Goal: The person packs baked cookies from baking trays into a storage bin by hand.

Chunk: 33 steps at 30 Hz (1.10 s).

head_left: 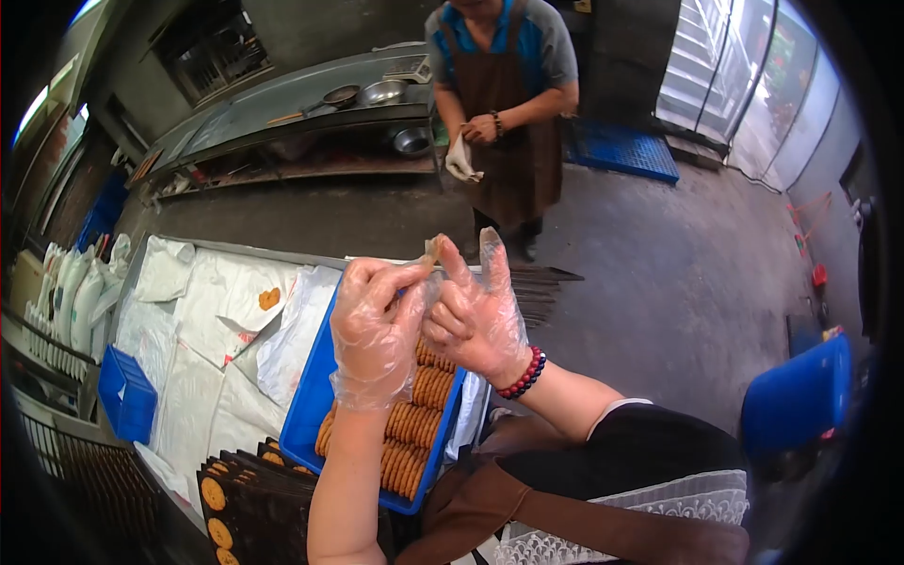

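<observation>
Both my hands wear thin clear plastic gloves and are raised over a blue crate (pixel 303 414) holding rows of round brown cookies (pixel 414 424). My left hand (pixel 372 320) is closed, pinching what looks like a fingertip of the right hand's plastic glove (pixel 433 250). Beside it, my right hand (pixel 480 315) has two fingers stretched upward and the others bent, with nothing visibly gripped. A beaded bracelet (pixel 524 375) circles the right wrist.
Dark trays (pixel 250 504) with cookies stand at the lower left. White sheeting (pixel 202 330) covers the table, with a small blue basket (pixel 127 394) at its left. A co-worker (pixel 513 104) in a brown apron stands opposite, handling a white glove (pixel 461 160). A blue bin (pixel 796 395) is right.
</observation>
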Available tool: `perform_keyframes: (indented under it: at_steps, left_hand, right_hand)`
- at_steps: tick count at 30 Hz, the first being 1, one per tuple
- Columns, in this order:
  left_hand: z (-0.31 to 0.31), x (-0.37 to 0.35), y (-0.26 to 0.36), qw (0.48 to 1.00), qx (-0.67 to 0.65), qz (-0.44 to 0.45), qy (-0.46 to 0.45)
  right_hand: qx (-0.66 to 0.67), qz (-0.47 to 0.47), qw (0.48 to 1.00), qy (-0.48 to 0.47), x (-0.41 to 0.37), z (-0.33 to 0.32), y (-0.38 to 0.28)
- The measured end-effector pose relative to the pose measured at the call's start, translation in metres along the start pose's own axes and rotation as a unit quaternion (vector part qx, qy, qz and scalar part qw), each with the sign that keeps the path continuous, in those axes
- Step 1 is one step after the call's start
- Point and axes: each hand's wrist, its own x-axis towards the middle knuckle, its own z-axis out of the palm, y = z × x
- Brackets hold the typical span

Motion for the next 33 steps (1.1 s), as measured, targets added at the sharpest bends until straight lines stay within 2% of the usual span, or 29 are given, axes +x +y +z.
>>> perform_keyframes:
  at_steps: [3,10,13,14,16,17,19,22,25,33]
  left_hand:
    - [0.008,-0.006,0.000,0.999,-0.032,-0.030,0.016]
    - [0.015,-0.004,-0.006,0.999,-0.039,-0.013,0.030]
    - [0.016,0.002,0.012,0.982,-0.118,-0.130,0.064]
    - [0.014,0.003,0.011,0.982,-0.114,-0.132,0.067]
    - [0.013,0.002,0.006,0.999,0.009,-0.039,-0.014]
    - [0.014,-0.005,-0.004,0.999,0.023,0.026,-0.027]
    - [0.012,-0.014,0.003,1.000,0.015,0.004,-0.019]
    - [0.009,-0.016,0.002,1.000,0.008,-0.008,0.006]
    - [0.002,-0.015,0.002,0.997,-0.023,-0.066,0.022]
    - [0.002,-0.017,0.001,0.997,-0.026,-0.067,0.035]
  right_hand:
    - [-0.020,-0.025,0.999,-0.008,-0.005,0.000,-0.012]
    - [-0.033,-0.030,0.999,-0.008,-0.011,-0.005,-0.024]
    - [-0.032,-0.019,0.999,0.001,-0.010,-0.008,-0.019]
    - [-0.030,-0.015,0.999,0.000,-0.010,-0.010,-0.018]
    - [-0.006,0.005,1.000,-0.003,-0.007,-0.012,-0.014]
    - [-0.004,0.010,1.000,-0.004,-0.007,-0.010,-0.013]
    - [0.013,0.006,0.998,0.066,-0.006,-0.001,-0.011]
    - [-0.008,0.007,0.999,0.033,-0.003,-0.007,-0.012]
    - [-0.007,0.011,1.000,0.015,-0.001,-0.010,-0.012]
    - [-0.002,0.021,0.999,0.028,0.004,-0.011,-0.007]
